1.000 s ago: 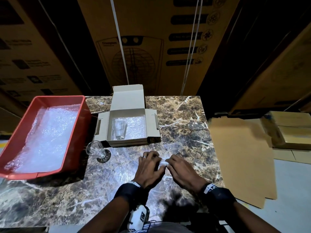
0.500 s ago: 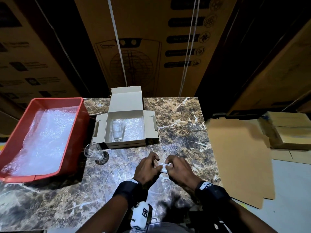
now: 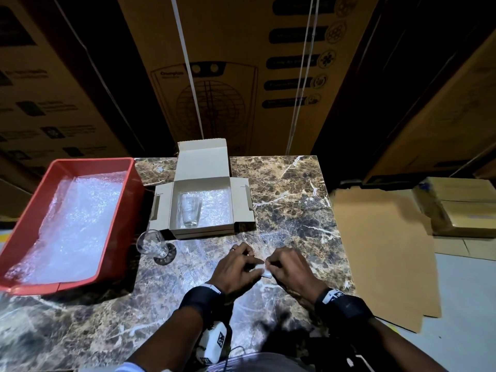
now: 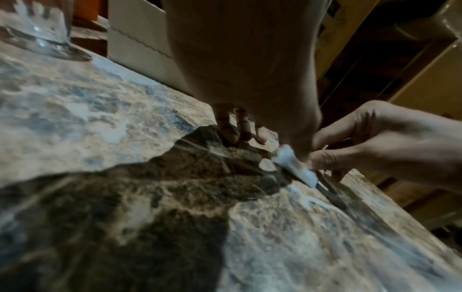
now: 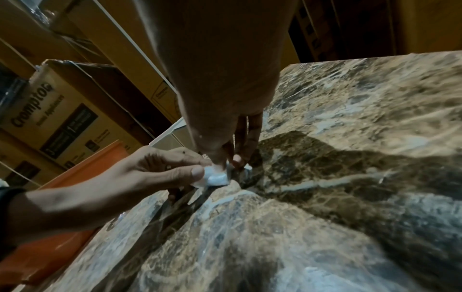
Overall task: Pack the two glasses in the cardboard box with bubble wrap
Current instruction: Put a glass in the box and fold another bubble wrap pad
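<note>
An open cardboard box (image 3: 203,165) stands mid-table, lined with bubble wrap, with one clear glass (image 3: 190,212) lying in it. The second glass (image 3: 151,244) stands on the marble by the box's front left corner, also seen in the left wrist view (image 4: 42,29). A clear bubble wrap sheet lies flat in front of the box. My left hand (image 3: 253,265) and right hand (image 3: 271,267) meet over it, and each pinches the same small white bunched fold of bubble wrap (image 3: 263,270). The fold (image 4: 291,158) shows between thumb and finger in both wrist views (image 5: 216,176).
A red tray (image 3: 126,210) holding more bubble wrap (image 3: 72,224) sits at the table's left. Flat brown cardboard sheets (image 3: 381,251) and stacked boxes (image 3: 461,208) lie on the floor to the right. Large cartons (image 3: 241,76) rise behind the table.
Both hands stay together on the bubble wrap fold, with only small finger movements. The head view has shifted slightly.
</note>
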